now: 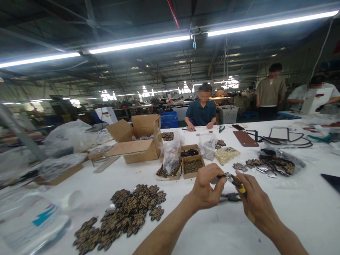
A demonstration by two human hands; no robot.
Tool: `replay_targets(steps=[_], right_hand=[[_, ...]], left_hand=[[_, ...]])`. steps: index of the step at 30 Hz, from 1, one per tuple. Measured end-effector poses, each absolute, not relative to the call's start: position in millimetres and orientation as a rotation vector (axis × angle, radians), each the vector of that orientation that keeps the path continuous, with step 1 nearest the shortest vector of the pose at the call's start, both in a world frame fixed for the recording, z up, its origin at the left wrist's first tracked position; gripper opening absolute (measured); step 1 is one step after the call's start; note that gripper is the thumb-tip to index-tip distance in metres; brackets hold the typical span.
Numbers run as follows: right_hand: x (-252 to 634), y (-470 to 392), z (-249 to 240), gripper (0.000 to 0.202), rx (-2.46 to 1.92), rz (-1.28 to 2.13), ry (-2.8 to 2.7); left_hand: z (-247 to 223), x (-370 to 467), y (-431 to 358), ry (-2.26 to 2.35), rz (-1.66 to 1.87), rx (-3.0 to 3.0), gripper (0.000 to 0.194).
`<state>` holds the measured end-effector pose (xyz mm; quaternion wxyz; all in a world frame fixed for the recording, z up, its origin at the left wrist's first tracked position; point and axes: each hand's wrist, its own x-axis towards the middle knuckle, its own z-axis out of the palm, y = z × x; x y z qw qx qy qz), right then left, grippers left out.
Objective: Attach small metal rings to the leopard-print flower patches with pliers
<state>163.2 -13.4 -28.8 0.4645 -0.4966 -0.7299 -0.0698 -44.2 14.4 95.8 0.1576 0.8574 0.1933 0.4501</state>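
Observation:
My left hand (pixel 208 186) is closed in a pinch around a small flat piece (pixel 214 180), mostly hidden by the fingers, with a greyish edge showing. My right hand (pixel 255 200) grips pliers (pixel 234 181) with yellow on the handle. Their jaws meet the piece at my left fingertips. Beneath the hands a second dark-handled tool (pixel 230 197) lies on the white table (pixel 212 230). To the left spreads a heap of brown-and-black flower-shaped patches (pixel 132 209). Small boxes of brass-coloured studs (pixel 193 166) and black parts (pixel 189 152) stand beyond my left hand.
An open cardboard box (pixel 140 150) stands at the back left, a clear plastic bag (pixel 34 223) at near left. Right of centre lie a bag of gold bits (pixel 227 155) and bagged flower patches (pixel 278 163). A co-worker (pixel 202 109) sits across the table.

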Motion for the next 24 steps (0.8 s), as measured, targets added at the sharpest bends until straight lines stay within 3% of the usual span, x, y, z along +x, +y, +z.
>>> replay_targets(steps=[14, 24], right_hand=[[168.5, -17.0, -23.5, 0.06, -1.22, -0.33, -1.761], [170.4, -16.6, -18.0, 0.041, -1.218, -0.413, -1.728]], left_hand=[[91.9, -37.9, 14.3, 0.345, 1.467, 2.484, 0.005], [91.5, -35.8, 12.1, 0.286, 1.491, 2.532, 0.005]])
